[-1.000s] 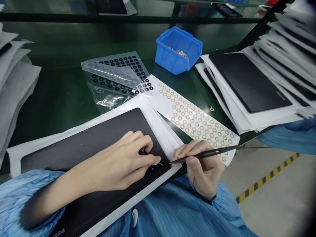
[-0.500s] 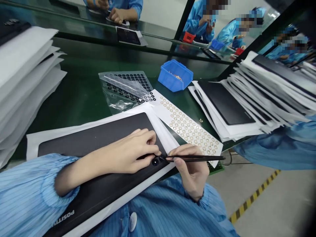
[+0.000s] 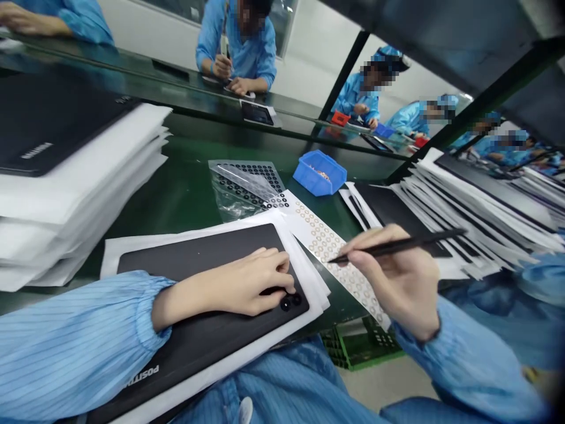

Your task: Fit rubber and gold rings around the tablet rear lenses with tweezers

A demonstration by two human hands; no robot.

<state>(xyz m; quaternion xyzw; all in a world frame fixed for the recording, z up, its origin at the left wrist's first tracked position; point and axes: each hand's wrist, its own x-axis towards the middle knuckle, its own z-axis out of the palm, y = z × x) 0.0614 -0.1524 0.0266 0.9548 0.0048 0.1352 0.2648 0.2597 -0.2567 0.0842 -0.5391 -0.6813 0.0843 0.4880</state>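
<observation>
- Left hand (image 3: 229, 282): you are steadying the black panel (image 3: 185, 277) with it, fingers curled; whether they are gripping anything, you cannot tell.
- Two black rings (image 3: 289, 302): these are sitting on the panel's corner, just beside your fingertips.
- Right hand (image 3: 397, 282): your fingers are closing around the tweezers (image 3: 397, 247), tip held clear above the strip of gold rings (image 3: 326, 247).
- White paper (image 3: 132, 259): it is lying under the panel on the bench (image 3: 194, 147).
- Bag of black rings (image 3: 233, 197): it is lying near the blue bin (image 3: 318, 174).

Light-blue pinstriped cleanroom sleeve (image 3: 66, 353), matte black rectangular panel (image 3: 198, 247) on white foam sheet (image 3: 132, 250), slim black tweezers (image 3: 432, 238). White paper strip (image 3: 326, 244) patterned with rows of gold rings. Bright blue plastic bin (image 3: 320, 176) on dark green bench (image 3: 176, 176).
</observation>
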